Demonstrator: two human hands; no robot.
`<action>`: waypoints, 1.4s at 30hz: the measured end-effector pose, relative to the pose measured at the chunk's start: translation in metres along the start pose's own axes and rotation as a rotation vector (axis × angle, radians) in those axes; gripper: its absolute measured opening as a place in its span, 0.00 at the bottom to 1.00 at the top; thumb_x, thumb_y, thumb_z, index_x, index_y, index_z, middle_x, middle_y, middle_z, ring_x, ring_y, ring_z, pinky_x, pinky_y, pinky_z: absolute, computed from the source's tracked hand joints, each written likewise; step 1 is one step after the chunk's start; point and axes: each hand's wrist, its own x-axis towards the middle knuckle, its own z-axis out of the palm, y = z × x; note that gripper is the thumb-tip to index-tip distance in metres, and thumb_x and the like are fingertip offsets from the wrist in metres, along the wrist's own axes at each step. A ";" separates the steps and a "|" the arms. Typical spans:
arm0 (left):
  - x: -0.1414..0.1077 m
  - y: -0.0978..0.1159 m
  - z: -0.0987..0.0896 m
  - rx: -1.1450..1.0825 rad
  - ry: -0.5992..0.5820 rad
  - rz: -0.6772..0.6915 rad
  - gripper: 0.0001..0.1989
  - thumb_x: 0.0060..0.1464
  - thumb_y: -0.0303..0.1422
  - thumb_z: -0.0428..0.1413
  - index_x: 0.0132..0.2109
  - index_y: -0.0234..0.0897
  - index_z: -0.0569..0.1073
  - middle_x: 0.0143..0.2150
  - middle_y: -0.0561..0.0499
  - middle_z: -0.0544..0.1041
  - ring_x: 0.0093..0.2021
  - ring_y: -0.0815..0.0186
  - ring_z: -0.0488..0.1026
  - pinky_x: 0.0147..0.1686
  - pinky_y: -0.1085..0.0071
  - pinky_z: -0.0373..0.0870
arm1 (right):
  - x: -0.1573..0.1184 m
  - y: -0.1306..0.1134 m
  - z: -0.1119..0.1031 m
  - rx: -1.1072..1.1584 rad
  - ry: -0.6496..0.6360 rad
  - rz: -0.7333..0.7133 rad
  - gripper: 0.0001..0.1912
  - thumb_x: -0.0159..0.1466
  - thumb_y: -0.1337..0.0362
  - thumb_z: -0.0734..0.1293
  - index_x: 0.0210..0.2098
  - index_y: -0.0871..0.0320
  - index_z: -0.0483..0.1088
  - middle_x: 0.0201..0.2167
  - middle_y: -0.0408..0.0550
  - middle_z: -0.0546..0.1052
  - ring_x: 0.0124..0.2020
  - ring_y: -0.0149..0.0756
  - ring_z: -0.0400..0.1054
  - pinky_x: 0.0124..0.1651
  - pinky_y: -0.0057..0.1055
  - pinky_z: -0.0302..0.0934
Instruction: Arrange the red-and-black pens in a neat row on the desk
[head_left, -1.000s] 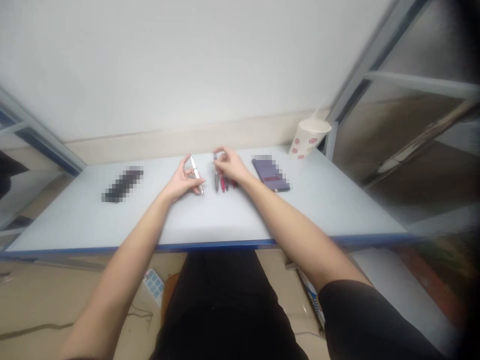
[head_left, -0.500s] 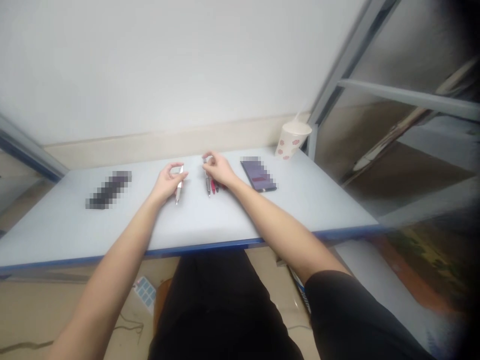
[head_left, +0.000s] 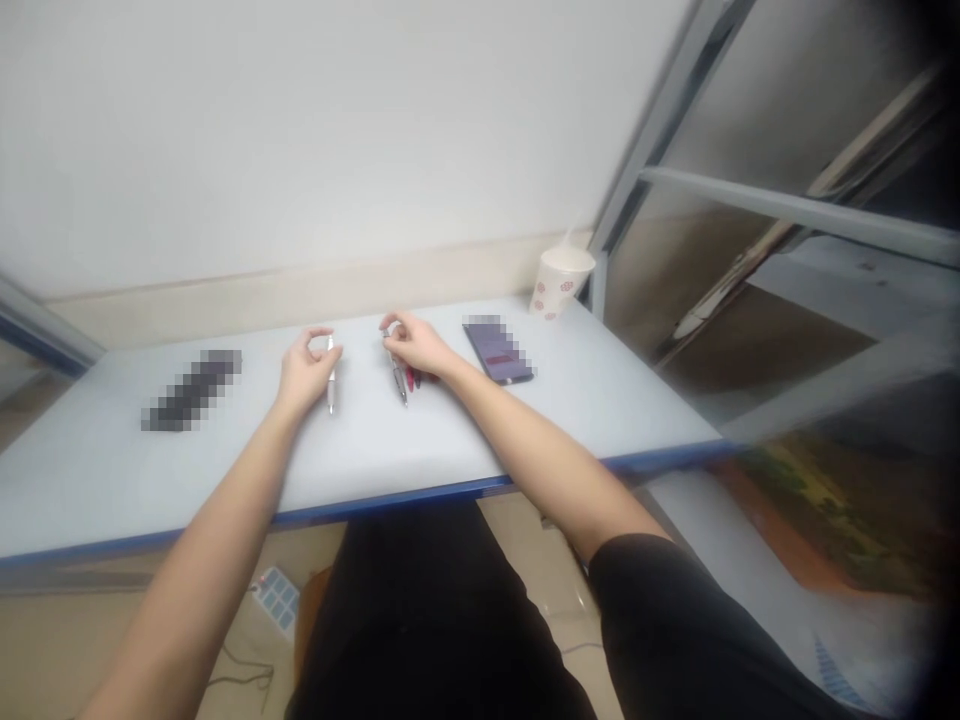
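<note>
Pens (head_left: pixel 398 378) lie in the middle of the pale table (head_left: pixel 97 470), which has a blue edge. At the far left, a dark phone (head_left: pixel 191 390) lies pixelated, its details hidden. Next, the left hand (head_left: pixel 306 372) curls narrowly, with thumb and forefinger pinching the upper end of a slim white pen (head_left: pixel 331 390), whose tip points toward the table; whether that tip touches the surface is hard to make out. Just right of it, the right hand (head_left: pixel 416 345) arches over a dark pen (head_left: pixel 397 378), fingers bent close around its top, though the hold itself is hidden. Two red pens (head_left: pixel 412 379) lie partly under that hand, cut off from view. Beyond them lies a purple phone (head_left: pixel 499 352), partly pixelated, and a flowered paper cup (head_left: pixel 559 284) with a straw stands at the far corner.
</note>
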 end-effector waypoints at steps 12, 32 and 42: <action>-0.007 0.008 0.002 0.051 -0.060 0.019 0.23 0.53 0.41 0.60 0.54 0.35 0.79 0.18 0.60 0.64 0.21 0.68 0.60 0.27 0.74 0.58 | 0.004 0.004 -0.005 0.049 0.018 -0.018 0.16 0.60 0.67 0.63 0.49 0.54 0.62 0.25 0.36 0.70 0.21 0.30 0.63 0.25 0.25 0.59; -0.010 0.011 0.008 0.024 0.013 0.039 0.15 0.60 0.36 0.56 0.52 0.37 0.72 0.22 0.59 0.67 0.22 0.67 0.62 0.28 0.72 0.59 | 0.012 0.008 0.000 -0.130 0.076 0.012 0.17 0.63 0.67 0.64 0.52 0.59 0.66 0.27 0.38 0.74 0.28 0.32 0.68 0.38 0.28 0.61; -0.010 0.014 0.006 -0.021 -0.027 0.026 0.17 0.59 0.36 0.58 0.54 0.37 0.70 0.24 0.57 0.72 0.24 0.67 0.67 0.30 0.71 0.61 | 0.018 0.014 0.006 -0.916 0.022 -0.093 0.18 0.69 0.69 0.61 0.56 0.67 0.72 0.49 0.62 0.77 0.53 0.51 0.64 0.58 0.42 0.57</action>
